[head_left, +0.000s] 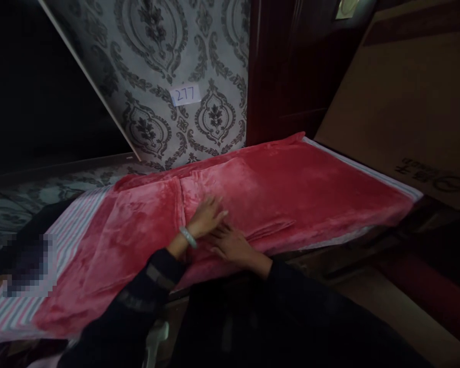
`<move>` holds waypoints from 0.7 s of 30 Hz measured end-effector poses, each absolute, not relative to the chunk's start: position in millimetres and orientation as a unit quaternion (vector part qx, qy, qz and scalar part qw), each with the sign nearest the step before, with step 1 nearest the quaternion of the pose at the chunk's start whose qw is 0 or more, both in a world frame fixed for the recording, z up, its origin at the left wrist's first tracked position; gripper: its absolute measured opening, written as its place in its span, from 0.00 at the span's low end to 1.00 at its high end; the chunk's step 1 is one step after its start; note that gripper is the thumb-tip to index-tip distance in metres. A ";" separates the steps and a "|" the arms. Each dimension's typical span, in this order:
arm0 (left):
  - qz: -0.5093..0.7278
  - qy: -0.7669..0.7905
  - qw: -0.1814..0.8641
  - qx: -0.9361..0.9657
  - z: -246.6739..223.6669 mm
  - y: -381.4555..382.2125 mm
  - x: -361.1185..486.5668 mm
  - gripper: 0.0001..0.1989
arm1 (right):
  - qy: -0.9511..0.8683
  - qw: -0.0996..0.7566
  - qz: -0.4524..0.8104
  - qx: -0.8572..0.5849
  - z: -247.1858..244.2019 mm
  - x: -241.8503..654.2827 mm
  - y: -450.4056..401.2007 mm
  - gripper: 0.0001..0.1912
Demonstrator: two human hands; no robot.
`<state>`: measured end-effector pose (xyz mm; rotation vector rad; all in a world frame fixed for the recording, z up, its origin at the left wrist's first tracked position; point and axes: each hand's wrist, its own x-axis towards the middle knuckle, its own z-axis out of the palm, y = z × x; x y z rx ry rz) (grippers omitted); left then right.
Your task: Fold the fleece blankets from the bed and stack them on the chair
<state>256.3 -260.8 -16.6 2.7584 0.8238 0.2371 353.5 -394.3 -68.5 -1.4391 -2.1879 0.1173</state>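
Observation:
A red plush blanket (291,179) lies over a long surface, with folded layers at its middle and left. My left hand (207,217), with a pale bangle at the wrist, rests on the blanket near the middle, its fingers spread and pointing away. Close beside it, to the right and slightly nearer, my right hand (232,246) lies on the cloth with its fingers apart, pointing left. Neither hand holds anything. A fold edge of the blanket runs just left of my left hand.
Striped cloth (78,214) shows under the blanket at the left. Patterned wallpaper (214,115) bearing a paper label (186,95) stands behind. A large cardboard box (410,97) leans at the right, and a dark panel (42,87) rises at the left.

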 end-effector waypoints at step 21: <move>0.056 0.441 -0.016 0.896 -64.7 -297.4 273.4 0.38 | -0.682 0.065 -0.056 -0.726 -77.6 474.8 -328.1 0.32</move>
